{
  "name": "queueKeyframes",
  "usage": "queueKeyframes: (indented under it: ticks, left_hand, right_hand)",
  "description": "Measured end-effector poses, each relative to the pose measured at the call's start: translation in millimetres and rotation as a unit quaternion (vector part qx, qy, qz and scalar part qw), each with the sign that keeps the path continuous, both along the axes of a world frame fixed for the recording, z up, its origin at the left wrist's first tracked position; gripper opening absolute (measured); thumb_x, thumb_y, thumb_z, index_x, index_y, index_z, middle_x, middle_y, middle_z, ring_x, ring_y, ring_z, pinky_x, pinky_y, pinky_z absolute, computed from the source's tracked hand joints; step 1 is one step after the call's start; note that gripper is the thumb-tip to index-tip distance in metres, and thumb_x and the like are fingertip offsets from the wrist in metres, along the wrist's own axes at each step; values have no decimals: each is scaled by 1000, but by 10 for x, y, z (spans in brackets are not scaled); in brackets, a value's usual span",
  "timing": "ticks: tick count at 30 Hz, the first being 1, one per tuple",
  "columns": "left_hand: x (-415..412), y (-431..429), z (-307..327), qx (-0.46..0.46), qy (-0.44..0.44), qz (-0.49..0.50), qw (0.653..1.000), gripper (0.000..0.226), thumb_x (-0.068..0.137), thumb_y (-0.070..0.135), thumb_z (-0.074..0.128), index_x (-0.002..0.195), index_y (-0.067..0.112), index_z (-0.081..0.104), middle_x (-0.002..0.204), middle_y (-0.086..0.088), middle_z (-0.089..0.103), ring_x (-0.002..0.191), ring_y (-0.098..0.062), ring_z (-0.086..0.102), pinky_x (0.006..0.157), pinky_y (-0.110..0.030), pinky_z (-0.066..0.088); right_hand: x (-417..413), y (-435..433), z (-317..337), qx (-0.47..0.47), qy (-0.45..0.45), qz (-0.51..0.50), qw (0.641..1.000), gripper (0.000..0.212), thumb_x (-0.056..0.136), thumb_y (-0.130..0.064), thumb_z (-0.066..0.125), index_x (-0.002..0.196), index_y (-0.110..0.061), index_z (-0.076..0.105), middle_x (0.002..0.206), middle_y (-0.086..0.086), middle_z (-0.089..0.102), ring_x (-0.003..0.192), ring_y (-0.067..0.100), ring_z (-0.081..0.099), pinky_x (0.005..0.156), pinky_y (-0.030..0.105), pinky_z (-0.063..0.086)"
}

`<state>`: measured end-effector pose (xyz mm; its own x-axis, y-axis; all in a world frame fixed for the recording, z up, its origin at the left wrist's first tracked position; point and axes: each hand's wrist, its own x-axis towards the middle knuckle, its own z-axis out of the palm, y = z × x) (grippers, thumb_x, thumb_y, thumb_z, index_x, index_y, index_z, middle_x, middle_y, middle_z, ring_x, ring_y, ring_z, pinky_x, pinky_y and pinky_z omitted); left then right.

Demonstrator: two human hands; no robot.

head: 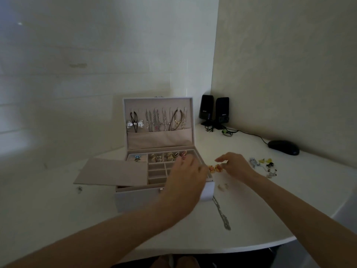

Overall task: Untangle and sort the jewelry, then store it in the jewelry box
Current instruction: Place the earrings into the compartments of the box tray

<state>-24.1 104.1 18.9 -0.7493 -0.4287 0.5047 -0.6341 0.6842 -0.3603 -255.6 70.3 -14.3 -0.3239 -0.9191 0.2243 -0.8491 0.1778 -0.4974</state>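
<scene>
A silver chain (222,213) lies on the desk (77,219) just right of the jewelry box (154,198), unsorted. Above the box's right rim, both hands pinch one orange beaded piece (215,168): left hand (186,176) and right hand (234,165), likely working it loose. Farther right waits a mixed pile (263,166). Necklaces (164,120) hang in the lid, kept separate.
</scene>
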Motion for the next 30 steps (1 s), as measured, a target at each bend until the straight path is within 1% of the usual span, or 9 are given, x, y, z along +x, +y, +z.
queueKeyframes:
  ticks: [2, 4, 8, 10, 14, 17, 23, 26, 30]
  left_hand:
    - [-360, -159, 131, 79, 9, -48, 996, 24, 77, 18, 65, 100, 10, 62, 98, -10, 62, 96, -27, 56, 83, -39, 43]
    - [-697, -433, 170, 162, -20, 0, 987, 29, 93, 23, 50, 119, 11, 54, 120, -8, 53, 116, -26, 43, 98, -39, 31]
    - [-1144, -841, 160, 263, -143, 101, 949, 32, 92, 33, 54, 120, 16, 55, 120, -6, 56, 121, -26, 43, 109, -48, 17]
    - [-1258, -916, 126, 274, -158, 103, 943, 21, 90, 28, 57, 107, 17, 58, 110, -5, 58, 116, -25, 49, 109, -49, 15]
    - [-1316, -925, 69, 280, -147, 83, 945, 22, 89, 33, 60, 101, 15, 59, 109, -4, 62, 111, -24, 54, 105, -47, 18]
    - [-1287, -955, 127, 278, -126, 63, 950, 27, 86, 38, 64, 100, 16, 60, 110, -3, 63, 112, -24, 53, 105, -47, 20]
    - [-729, -994, 588, 335, 49, 43, 940, 25, 81, 34, 71, 99, 18, 65, 108, 2, 64, 105, -17, 56, 97, -38, 41]
    - [-417, -1053, 574, 398, 43, 41, 915, 17, 81, 25, 72, 95, 16, 67, 99, 4, 66, 92, -14, 60, 85, -29, 48]
    - [-281, -1115, 411, 386, 18, 49, 921, 18, 80, 26, 72, 94, 16, 67, 100, 1, 64, 92, -16, 57, 84, -32, 47]
  right_hand:
    - [7, -79, -37, 50, 43, 11, 998, 27, 92, -16, 58, 117, -14, 66, 119, 6, 61, 108, 21, 57, 78, 19, 32]
    - [15, -153, -64, 72, 68, 16, 995, 25, 92, -17, 56, 112, -13, 69, 115, 11, 63, 104, 24, 59, 73, 20, 31]
    - [18, -202, 13, 92, 84, 21, 992, 21, 88, -19, 61, 104, -10, 70, 106, 10, 67, 87, 20, 59, 62, 17, 35]
    - [-7, -191, 55, 86, 72, 20, 993, 18, 85, -18, 65, 101, -10, 70, 102, 8, 69, 78, 12, 52, 51, 6, 31]
    - [-76, -121, 111, 51, 49, 10, 997, 15, 79, -13, 72, 94, -8, 72, 97, 9, 71, 74, 13, 57, 55, 14, 36]
    - [-79, -56, 230, -2, -36, 0, 999, 18, 74, -12, 79, 88, -8, 71, 79, 6, 70, 51, 0, 55, 52, 12, 44]
    - [213, 86, 714, -81, -239, 94, 963, 18, 73, 1, 77, 85, 2, 65, 68, 8, 68, 56, 13, 64, 53, 17, 52]
    - [419, 9, 784, -26, -210, 149, 966, 13, 74, 4, 75, 80, -2, 66, 71, 11, 69, 59, 15, 65, 56, 19, 54]
    - [608, -152, 733, 22, -89, 148, 985, 12, 72, 2, 77, 80, -2, 70, 70, 4, 66, 65, 10, 60, 61, 13, 50]
